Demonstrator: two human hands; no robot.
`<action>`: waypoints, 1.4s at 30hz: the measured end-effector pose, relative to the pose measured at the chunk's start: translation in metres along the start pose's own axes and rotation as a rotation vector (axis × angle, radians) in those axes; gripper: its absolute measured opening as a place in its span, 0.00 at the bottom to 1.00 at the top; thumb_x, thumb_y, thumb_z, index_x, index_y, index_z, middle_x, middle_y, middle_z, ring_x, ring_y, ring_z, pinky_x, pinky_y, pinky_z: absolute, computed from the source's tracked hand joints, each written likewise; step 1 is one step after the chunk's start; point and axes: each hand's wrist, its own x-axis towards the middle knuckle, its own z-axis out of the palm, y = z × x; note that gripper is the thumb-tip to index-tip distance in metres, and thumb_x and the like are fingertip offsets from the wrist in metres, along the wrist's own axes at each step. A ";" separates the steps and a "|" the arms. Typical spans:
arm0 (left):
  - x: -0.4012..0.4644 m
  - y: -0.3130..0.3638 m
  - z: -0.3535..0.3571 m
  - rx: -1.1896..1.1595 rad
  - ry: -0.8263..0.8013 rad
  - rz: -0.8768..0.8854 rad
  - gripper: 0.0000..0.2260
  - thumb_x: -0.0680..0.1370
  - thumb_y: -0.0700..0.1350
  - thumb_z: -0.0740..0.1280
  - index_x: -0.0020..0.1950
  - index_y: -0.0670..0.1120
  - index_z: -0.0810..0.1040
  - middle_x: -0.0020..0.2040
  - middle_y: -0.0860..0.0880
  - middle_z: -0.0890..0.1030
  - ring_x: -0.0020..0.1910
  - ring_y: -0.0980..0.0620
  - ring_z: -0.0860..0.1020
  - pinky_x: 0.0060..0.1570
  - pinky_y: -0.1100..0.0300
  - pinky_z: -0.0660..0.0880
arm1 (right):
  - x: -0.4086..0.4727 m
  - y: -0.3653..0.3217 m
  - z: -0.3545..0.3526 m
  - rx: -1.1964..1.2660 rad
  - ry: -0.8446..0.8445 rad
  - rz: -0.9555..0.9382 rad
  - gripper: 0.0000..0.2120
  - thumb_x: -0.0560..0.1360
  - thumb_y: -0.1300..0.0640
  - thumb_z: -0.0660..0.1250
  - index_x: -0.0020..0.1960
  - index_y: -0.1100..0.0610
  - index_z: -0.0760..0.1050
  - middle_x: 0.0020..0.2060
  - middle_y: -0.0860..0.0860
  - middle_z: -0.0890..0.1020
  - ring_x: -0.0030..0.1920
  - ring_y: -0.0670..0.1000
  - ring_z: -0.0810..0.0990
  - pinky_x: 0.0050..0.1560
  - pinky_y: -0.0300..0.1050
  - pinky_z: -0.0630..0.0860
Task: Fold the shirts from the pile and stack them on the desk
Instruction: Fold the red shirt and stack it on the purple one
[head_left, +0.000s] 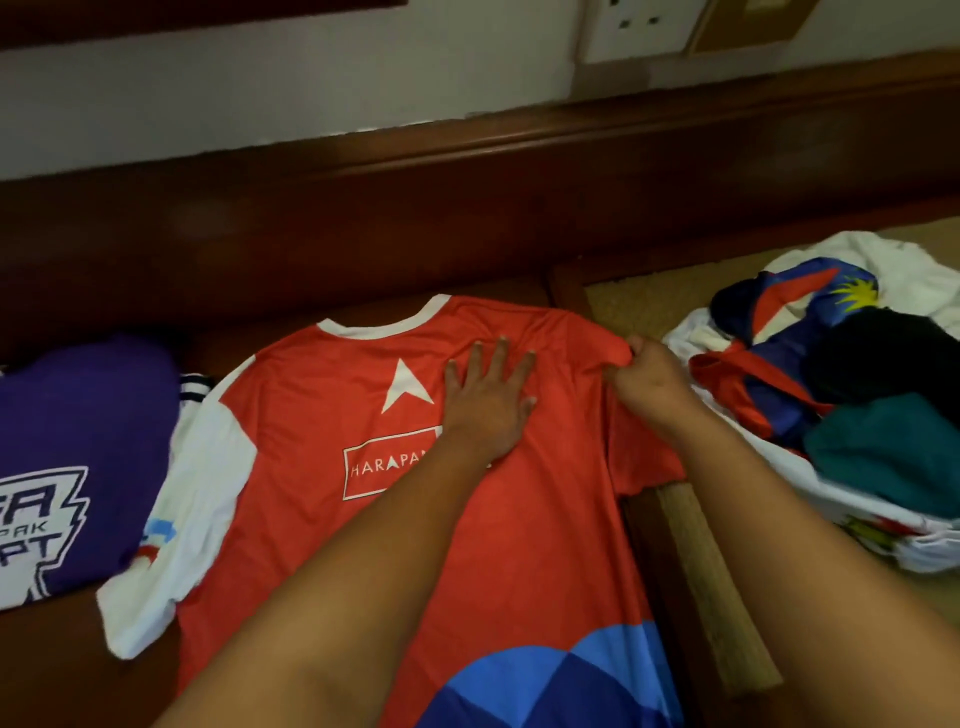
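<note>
Left hand (488, 402) flat, pinning the red shirt (332, 519); right hand (647, 376) grip pinched on its shoulder. Folding over, fabric could bunch if my palm slips.

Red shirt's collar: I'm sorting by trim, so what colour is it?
White, seen best in the head view: the collar edges the red shirt.

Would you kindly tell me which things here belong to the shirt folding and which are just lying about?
Part of the job:
red shirt
purple shirt
pile
desk
left hand, pressing flat
right hand, pinching the sleeve

Just there:
wall socket
wooden strip
</note>
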 end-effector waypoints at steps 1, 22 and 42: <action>0.002 -0.001 -0.001 0.015 -0.012 -0.003 0.27 0.81 0.58 0.53 0.78 0.59 0.46 0.79 0.48 0.46 0.77 0.40 0.45 0.71 0.36 0.46 | 0.001 -0.002 -0.006 0.074 -0.048 0.007 0.05 0.74 0.63 0.63 0.49 0.58 0.75 0.39 0.54 0.78 0.39 0.53 0.76 0.36 0.42 0.69; -0.028 -0.028 0.009 -0.046 0.174 -0.102 0.23 0.81 0.52 0.54 0.76 0.48 0.62 0.77 0.44 0.59 0.77 0.43 0.55 0.73 0.42 0.51 | -0.032 0.013 0.030 -0.094 0.066 -0.430 0.19 0.66 0.65 0.58 0.55 0.64 0.78 0.53 0.63 0.76 0.55 0.62 0.76 0.59 0.46 0.68; -0.197 -0.144 0.005 -0.228 0.449 -0.728 0.25 0.75 0.49 0.59 0.70 0.42 0.69 0.72 0.38 0.67 0.72 0.36 0.62 0.69 0.38 0.58 | -0.096 -0.054 0.168 -0.429 -0.303 -0.706 0.30 0.77 0.45 0.44 0.74 0.57 0.63 0.76 0.57 0.59 0.77 0.57 0.54 0.74 0.58 0.56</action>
